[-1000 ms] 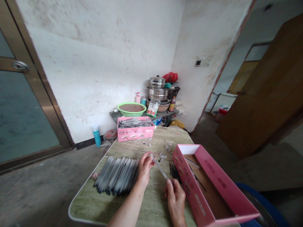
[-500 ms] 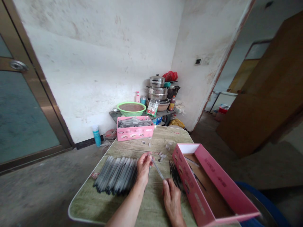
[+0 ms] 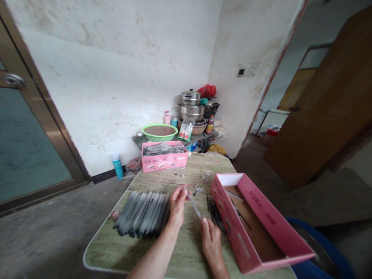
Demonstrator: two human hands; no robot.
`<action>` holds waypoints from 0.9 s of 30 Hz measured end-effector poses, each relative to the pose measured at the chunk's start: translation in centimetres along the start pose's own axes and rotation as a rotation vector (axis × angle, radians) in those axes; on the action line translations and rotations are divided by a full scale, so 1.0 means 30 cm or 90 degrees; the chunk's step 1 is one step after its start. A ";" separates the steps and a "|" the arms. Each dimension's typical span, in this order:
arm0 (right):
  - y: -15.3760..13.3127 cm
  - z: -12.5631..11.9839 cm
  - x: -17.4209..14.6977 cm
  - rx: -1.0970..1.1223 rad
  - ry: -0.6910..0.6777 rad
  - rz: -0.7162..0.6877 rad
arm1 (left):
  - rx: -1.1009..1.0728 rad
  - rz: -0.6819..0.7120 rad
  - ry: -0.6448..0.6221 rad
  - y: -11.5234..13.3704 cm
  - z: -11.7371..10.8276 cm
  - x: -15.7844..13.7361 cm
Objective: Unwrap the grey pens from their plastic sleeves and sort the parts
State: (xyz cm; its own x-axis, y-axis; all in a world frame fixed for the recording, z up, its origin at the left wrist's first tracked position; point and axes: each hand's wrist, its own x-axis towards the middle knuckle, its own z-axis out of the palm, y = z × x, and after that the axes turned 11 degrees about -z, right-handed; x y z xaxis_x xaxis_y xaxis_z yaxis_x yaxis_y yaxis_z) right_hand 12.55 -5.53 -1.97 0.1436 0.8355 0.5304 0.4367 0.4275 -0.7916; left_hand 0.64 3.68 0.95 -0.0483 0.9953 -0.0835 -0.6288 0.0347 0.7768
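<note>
Between my two hands a clear pen barrel [image 3: 193, 205] slants over the table [image 3: 188, 248]. My left hand [image 3: 177, 205] pinches its far end, and my right hand [image 3: 211, 237] grips the near end between thumb and fingers. Left of my left hand lies a row of translucent pens [image 3: 142, 214] with dark ends, packed side by side. Several thin black refills [image 3: 213, 211] lie beside my right hand, against a long pink box [image 3: 247, 224]. Inside that box are a few loose pen parts. Small clear pieces [image 3: 198, 190] are scattered beyond my left hand.
A smaller pink box [image 3: 164, 162] full of pen parts stands at the table's far edge. Behind it a green basin [image 3: 159, 132] and stacked steel pots [image 3: 192, 106] rest on a low shelf. A blue spray can [image 3: 117, 167] stands on the floor at left.
The view has shifted slightly. Both hands keep hold of the pen barrel, in nearly the same position.
</note>
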 end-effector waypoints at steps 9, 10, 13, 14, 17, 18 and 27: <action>-0.003 -0.001 -0.001 0.078 -0.054 0.056 | -0.062 -0.009 -0.019 -0.007 0.014 0.000; -0.003 0.000 -0.001 0.089 -0.064 0.069 | -0.071 -0.014 -0.021 -0.008 0.016 0.001; -0.006 0.002 -0.002 0.108 -0.081 0.084 | -0.082 -0.029 -0.028 -0.009 0.024 0.001; -0.009 0.002 -0.002 0.109 -0.076 0.079 | -0.079 -0.030 -0.030 -0.008 0.026 0.000; -0.020 0.002 0.000 0.106 -0.052 0.052 | -0.058 -0.023 -0.039 -0.005 0.028 -0.003; -0.024 0.002 0.001 0.103 -0.053 0.041 | -0.048 -0.020 -0.037 -0.003 0.027 -0.005; -0.039 0.013 -0.008 -0.054 -0.137 -0.055 | 0.130 -0.003 0.066 0.030 -0.022 -0.015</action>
State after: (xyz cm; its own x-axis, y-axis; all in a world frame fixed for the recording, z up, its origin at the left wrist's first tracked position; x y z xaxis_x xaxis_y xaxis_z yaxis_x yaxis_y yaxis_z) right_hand 11.66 -6.09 -1.29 -0.0868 0.8551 0.5111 0.5135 0.4780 -0.7126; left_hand -0.40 3.19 1.27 -0.1315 0.9810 -0.1427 -0.4591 0.0674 0.8858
